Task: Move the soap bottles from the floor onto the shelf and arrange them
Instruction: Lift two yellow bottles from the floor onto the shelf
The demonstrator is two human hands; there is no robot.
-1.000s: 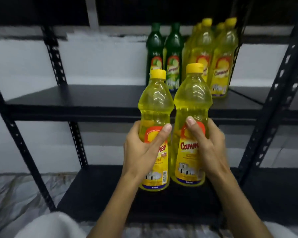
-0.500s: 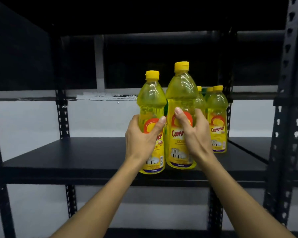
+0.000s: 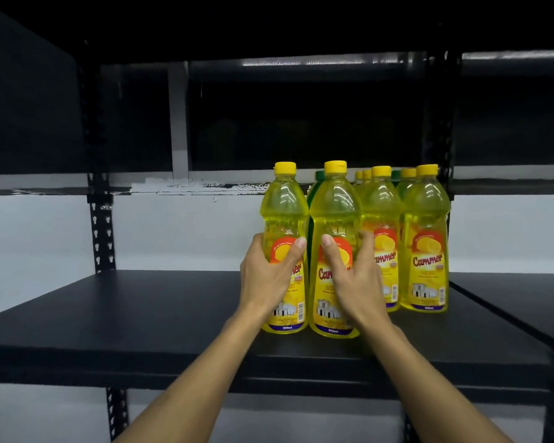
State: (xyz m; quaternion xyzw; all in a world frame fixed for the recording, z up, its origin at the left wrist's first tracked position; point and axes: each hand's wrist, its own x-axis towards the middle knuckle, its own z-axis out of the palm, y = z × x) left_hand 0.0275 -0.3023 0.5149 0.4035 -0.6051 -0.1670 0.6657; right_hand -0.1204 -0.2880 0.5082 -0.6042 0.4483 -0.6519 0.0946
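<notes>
Fingers [image 3: 296, 251] of left hand [image 3: 266, 276] and right hand [image 3: 355, 276] are each wrapping one full yellow bottle [image 3: 285, 219] mid-label, standing on the shelf [image 3: 141, 314] just left of the shelved bottles [image 3: 426, 238]; likely heavy, slick plastic, so grip the waist.

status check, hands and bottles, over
Left hand grips one yellow bottle, right hand another. Both upright on the shelf. Stocked bottles close right.
</notes>
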